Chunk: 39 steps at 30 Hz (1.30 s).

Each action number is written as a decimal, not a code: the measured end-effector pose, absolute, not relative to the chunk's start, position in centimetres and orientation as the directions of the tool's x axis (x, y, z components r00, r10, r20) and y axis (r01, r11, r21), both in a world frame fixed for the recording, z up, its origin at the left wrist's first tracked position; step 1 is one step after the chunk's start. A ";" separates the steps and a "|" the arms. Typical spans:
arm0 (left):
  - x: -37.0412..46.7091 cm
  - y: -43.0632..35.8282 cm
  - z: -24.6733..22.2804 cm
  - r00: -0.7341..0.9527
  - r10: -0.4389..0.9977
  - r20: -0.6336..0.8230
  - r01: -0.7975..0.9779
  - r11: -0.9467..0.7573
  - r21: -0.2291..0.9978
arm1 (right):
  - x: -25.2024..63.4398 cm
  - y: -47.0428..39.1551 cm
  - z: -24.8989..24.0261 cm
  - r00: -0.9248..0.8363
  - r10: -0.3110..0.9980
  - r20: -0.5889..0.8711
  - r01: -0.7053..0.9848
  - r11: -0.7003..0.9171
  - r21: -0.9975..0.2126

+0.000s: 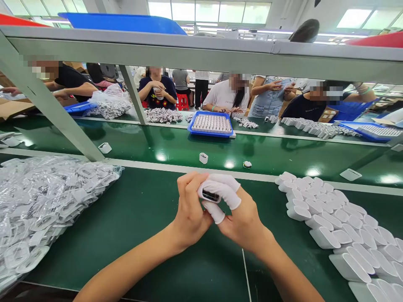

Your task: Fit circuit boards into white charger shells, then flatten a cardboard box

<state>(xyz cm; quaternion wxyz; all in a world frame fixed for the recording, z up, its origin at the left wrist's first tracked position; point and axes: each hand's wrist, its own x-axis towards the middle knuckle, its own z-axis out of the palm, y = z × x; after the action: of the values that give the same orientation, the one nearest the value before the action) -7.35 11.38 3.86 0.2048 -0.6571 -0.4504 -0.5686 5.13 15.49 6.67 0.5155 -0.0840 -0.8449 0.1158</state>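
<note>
Between my two hands is a small white plastic housing [211, 195] with a dark opening facing me. My left hand [191, 205] wraps round its left side. White finger cots cover several fingers of my right hand [239, 209], which grips the housing from the right, thumb below and fingers above. Much of the housing is hidden by the fingers. Both hands are held above the green bench [141, 239]. To the right stand rows of white oval housings [333, 218], packed close together. A clear plastic bag [53, 205] full of white frame-shaped parts lies on the left.
Beyond the bench runs a green conveyor belt [176, 147] carrying a white housing [203, 158] and a small part [247, 164]. A metal shelf frame [189, 50] crosses overhead. Several people sit opposite, near a blue tray [210, 135] of parts.
</note>
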 end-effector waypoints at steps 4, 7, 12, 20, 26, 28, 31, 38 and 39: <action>-7.4 11.5 3.8 -0.036 0.349 0.936 0.817 -0.530 0.229 | 5.5 15.6 7.0 -0.430 0.330 0.840 -0.034 0.924 -0.381; -7.4 11.4 3.8 -0.072 0.349 0.934 0.790 -0.552 0.267 | 5.3 15.7 6.6 -0.389 0.278 0.878 -0.048 0.946 -0.321; -7.3 11.3 3.7 -0.068 0.332 0.941 0.793 -0.554 0.253 | 5.3 15.5 6.6 -0.399 0.188 0.897 0.025 0.981 -0.194; -7.5 10.9 4.1 -0.014 0.366 0.931 0.788 -0.569 0.235 | 5.6 15.4 7.2 -0.397 0.206 0.895 -0.006 0.974 -0.227; -7.5 10.7 4.0 -0.069 0.372 0.926 0.724 -0.620 0.303 | 5.2 15.3 6.8 -0.341 0.134 0.931 0.016 0.990 -0.137; -7.5 10.9 3.8 -0.049 0.354 0.934 0.741 -0.614 0.272 | 5.4 15.1 7.1 -0.383 0.154 0.911 0.053 0.988 -0.145; -7.7 11.0 3.8 0.000 0.335 0.942 0.780 -0.589 0.209 | 5.8 15.0 7.5 -0.453 0.199 0.869 0.078 0.980 -0.184; -7.9 11.0 4.5 -0.016 0.402 0.915 0.735 -0.616 0.284 | 5.4 15.6 6.9 -0.359 0.246 0.900 -0.052 0.958 -0.283; -7.9 11.1 4.5 -0.021 0.406 0.913 0.730 -0.618 0.291 | 5.3 15.7 6.8 -0.358 0.239 0.903 -0.051 0.960 -0.275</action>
<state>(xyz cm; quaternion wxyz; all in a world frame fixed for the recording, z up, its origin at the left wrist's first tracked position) -7.87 11.07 4.48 0.1392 -0.6858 -0.4144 -0.5819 5.29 15.65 6.81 0.5637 -0.0577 -0.8139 0.1287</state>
